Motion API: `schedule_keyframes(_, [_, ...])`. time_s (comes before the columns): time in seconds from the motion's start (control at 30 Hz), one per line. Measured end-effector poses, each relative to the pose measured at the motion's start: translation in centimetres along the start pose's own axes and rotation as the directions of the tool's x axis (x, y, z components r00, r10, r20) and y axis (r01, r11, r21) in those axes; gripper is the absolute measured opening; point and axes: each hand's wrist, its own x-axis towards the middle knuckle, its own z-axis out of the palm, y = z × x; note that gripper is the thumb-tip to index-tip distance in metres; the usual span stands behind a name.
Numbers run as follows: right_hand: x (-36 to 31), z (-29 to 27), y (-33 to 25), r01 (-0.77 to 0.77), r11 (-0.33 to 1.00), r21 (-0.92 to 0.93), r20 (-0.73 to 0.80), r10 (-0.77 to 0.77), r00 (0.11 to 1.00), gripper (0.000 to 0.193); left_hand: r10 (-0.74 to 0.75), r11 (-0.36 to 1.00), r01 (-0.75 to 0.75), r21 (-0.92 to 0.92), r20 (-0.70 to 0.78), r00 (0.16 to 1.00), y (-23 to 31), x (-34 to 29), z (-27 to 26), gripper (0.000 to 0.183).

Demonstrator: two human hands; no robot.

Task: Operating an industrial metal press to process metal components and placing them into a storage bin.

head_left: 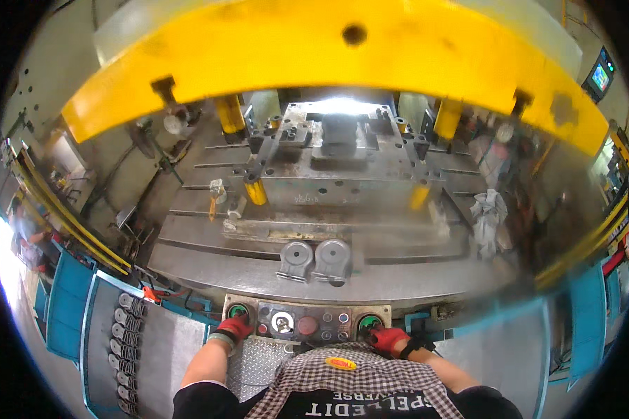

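A control panel (314,322) sits low in front of me, with a green button inside a dark ring at each end. My left hand (235,326), in a red glove, reaches onto the left green button (237,310) with its fingers out. On the right green button (369,322) rest the fingers of my red-gloved right hand (388,338). Neither hand holds anything that I can see. Between them the panel carries a red button (307,325), a round switch (282,322) and several small knobs. Two grey metal parts with round heads, a left one (296,260) and a right one (333,259), lie on the press bed just beyond.
A yellow press beam (356,56) spans the top, over a steel die (321,171) on the slotted bed (210,262). A grey rag (489,216) lies at the bed's right. More metal parts (124,348) line a left side table (168,335). Another table (500,349) stands right.
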Motion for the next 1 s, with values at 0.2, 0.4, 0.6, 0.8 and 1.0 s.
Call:
schedule_keyframes(0.2, [-0.1,0.2,0.1,0.003,1.000,-0.027,-0.015,-0.003,1.000,0.039,-0.039,0.999,0.039,0.031,0.004,0.999,1.0,-0.1,-0.6,0.080])
schedule_keyframes(0.4, [-0.4,-1.2,-0.8,-0.001,1.000,-0.001,0.004,0.001,1.000,0.039,-0.056,0.997,0.059,0.058,-0.043,0.997,-0.6,1.0,0.9,0.072])
schedule_keyframes(0.6, [0.0,-0.2,0.0,-0.017,1.000,-0.008,-0.035,0.017,0.999,0.037,-0.019,0.997,0.028,0.068,-0.120,0.993,-0.4,0.5,0.9,0.072])
schedule_keyframes(0.8, [-1.6,-3.0,-1.0,-0.116,0.956,0.269,-0.020,0.126,0.992,0.045,-0.068,0.995,0.084,0.055,-0.256,0.964,7.3,-1.1,-4.9,0.051])
schedule_keyframes(1.0, [-4.8,-1.0,2.4,-0.214,0.675,0.706,-0.048,0.346,0.937,0.044,0.627,0.762,-0.494,0.419,-0.669,0.399,19.1,-1.7,-7.1,0.053])
